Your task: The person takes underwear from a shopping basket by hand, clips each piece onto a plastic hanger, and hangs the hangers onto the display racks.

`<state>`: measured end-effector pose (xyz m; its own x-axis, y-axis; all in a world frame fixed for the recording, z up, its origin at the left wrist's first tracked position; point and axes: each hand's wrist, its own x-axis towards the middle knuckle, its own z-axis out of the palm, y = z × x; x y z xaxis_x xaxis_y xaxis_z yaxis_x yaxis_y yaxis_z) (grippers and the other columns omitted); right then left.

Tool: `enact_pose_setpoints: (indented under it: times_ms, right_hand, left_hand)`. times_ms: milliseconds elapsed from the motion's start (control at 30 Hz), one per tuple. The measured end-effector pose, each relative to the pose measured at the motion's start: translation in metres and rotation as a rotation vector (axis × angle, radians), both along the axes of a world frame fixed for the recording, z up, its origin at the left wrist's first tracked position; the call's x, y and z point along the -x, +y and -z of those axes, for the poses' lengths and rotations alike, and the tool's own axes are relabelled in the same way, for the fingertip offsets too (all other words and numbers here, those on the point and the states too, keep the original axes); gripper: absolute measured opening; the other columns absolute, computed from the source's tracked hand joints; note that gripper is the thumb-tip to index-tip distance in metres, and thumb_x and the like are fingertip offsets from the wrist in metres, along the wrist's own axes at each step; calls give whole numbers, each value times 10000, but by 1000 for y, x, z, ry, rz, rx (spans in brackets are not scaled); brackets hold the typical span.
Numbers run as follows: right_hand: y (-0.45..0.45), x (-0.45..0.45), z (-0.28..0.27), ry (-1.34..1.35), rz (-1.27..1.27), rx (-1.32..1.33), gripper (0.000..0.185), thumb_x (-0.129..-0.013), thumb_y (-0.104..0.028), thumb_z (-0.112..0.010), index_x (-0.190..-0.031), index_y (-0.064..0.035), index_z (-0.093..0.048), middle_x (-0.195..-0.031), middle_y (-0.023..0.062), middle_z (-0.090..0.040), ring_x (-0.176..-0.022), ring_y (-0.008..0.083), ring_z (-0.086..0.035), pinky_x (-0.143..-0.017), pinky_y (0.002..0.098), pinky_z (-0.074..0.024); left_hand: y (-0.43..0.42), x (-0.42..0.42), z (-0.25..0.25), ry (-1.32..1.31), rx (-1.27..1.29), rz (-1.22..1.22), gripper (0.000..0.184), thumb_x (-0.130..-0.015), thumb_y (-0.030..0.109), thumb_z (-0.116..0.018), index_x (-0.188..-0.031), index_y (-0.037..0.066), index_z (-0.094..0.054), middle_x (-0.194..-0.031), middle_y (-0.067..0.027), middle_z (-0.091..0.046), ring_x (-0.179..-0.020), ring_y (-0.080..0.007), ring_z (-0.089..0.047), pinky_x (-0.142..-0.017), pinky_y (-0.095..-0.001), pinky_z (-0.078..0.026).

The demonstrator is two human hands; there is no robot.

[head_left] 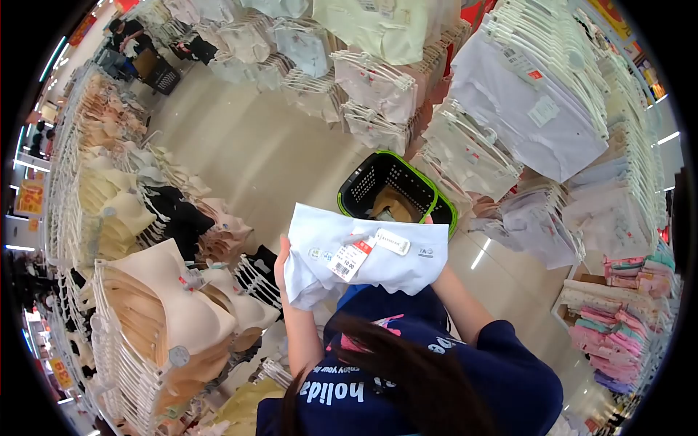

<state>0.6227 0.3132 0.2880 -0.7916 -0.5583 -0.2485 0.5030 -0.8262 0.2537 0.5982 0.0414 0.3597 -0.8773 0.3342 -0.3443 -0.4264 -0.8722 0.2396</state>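
Observation:
Between my two hands, in front of my body, I hold a pale bluish-white pair of underpants (392, 269), spread out flat. A white and red price tag (350, 261) and a small white label (393, 242) lie on its front. My left hand (283, 256) grips the left edge, its fingers mostly behind the cloth. My right hand (430, 220) is at the right side, largely hidden by the cloth, with only a fingertip showing at the top edge. Just beyond the garment is a black shopping basket (363, 182) with a green rim, holding a tan item (392, 205).
Racks of bras (171, 291) on hangers line the left side. Hanging underpants (523, 109) fill racks at the top and right. Folded pink garments (611, 338) are stacked at the lower right. A person (129, 36) stands far off by a dark basket (158, 74).

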Motion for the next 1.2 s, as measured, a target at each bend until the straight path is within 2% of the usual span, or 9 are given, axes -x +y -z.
enact_pose_setpoints:
  times_ms: [167,200,300,433,467,733,867,1033,1200]
  right_hand:
    - [-18,23,-17,47,-55,0,1016,-725,-768,-344,-1377,2,-225,-1406,209,-261,-1270,331,-320,-1058,424,-237]
    - [-22,31,-28,202,-80,3,1052,-707,-786,-341,-1379,13,-205,-1408,208,-257,-1276,322,-313,-1060,411,-235]
    - [-34,58,-55,254,-95,-233,1047,-714,-781,-337,-1384,9,-189,-1406,207,-262,-1278,326,-309,-1061,411,-233]
    - [-56,110,-81,271,-95,-197,1018,-709,-758,-390,-1394,-30,-193,-1411,218,-242,-1277,379,-285,-1054,467,-224]
    - [-63,122,-87,326,-74,-430,1031,-698,-753,-419,-1395,-30,-188,-1415,211,-241,-1283,374,-276,-1049,480,-224]
    - [-115,243,-103,301,-37,-82,978,-758,-706,-398,-1391,0,-160,-1404,220,-254,-1279,360,-294,-1050,459,-238]
    - [-135,289,-116,415,-6,-142,936,-791,-669,-396,-1394,1,-143,-1402,228,-252,-1281,360,-291,-1045,464,-242]
    - [-151,314,-124,439,18,-246,927,-809,-663,-372,-1398,3,-113,-1398,232,-257,-1275,351,-304,-1037,457,-259]
    - [-163,323,-125,512,73,-344,847,-841,-559,-435,-1397,3,-128,-1373,224,-308,-1250,339,-347,-1025,449,-284]
  left_hand:
    - [-22,4,8,-28,-39,18,592,-933,420,-327,-1308,-38,-309,-1284,-237,-421,-1149,-390,-450,-968,-503,-362]
    - [-25,8,2,-15,-48,10,594,-933,421,-328,-1309,-38,-306,-1285,-236,-420,-1148,-388,-452,-968,-501,-363]
    - [-32,30,-21,-6,-70,-5,594,-937,417,-314,-1303,-51,-305,-1282,-243,-420,-1137,-391,-460,-964,-505,-364]
    - [-54,89,-33,64,-82,-36,595,-937,412,-316,-1301,-58,-299,-1268,-254,-426,-1129,-404,-462,-950,-511,-378]
    - [-61,106,-30,88,-85,-44,595,-937,411,-315,-1302,-58,-298,-1267,-257,-425,-1130,-407,-460,-951,-513,-377]
    - [-110,230,-76,188,-144,-45,585,-932,411,-336,-1297,-46,-325,-1275,-254,-420,-1131,-412,-457,-955,-524,-365]
    - [-134,269,-86,219,-205,-29,583,-929,411,-352,-1286,-50,-341,-1267,-251,-431,-1119,-408,-468,-944,-519,-376]
    - [-159,292,-79,164,-54,-157,590,-924,419,-361,-1281,-50,-348,-1260,-248,-439,-1108,-403,-478,-936,-511,-385]
    - [-179,309,-60,151,-26,-143,580,-928,410,-359,-1283,-48,-349,-1265,-245,-438,-1120,-393,-473,-946,-501,-377]
